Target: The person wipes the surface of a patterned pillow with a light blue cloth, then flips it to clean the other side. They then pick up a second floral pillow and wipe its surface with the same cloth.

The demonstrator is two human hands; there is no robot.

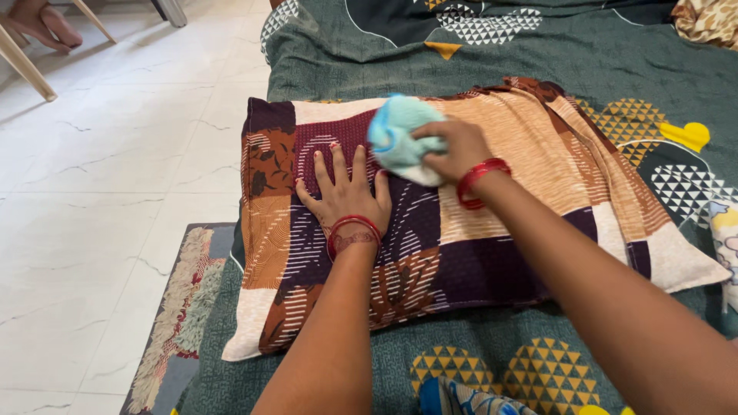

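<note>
My left hand (347,196) flat, fingers spread, pinning pillow (461,223) on bed (492,61). Right hand (453,150) clenched on light blue cloth (400,138), pressed to pillow top. I judge wiping underway; next stroke needs steady pressure.

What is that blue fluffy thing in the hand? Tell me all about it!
The light blue cloth looks soft, like a small towel, bunched into a lump, with a paler, whitish part underneath. The right hand grips it, fingers curled over its side, and presses it onto the patchwork pillow. The left hand lies flat on the pillow beside it, not touching it.
</note>
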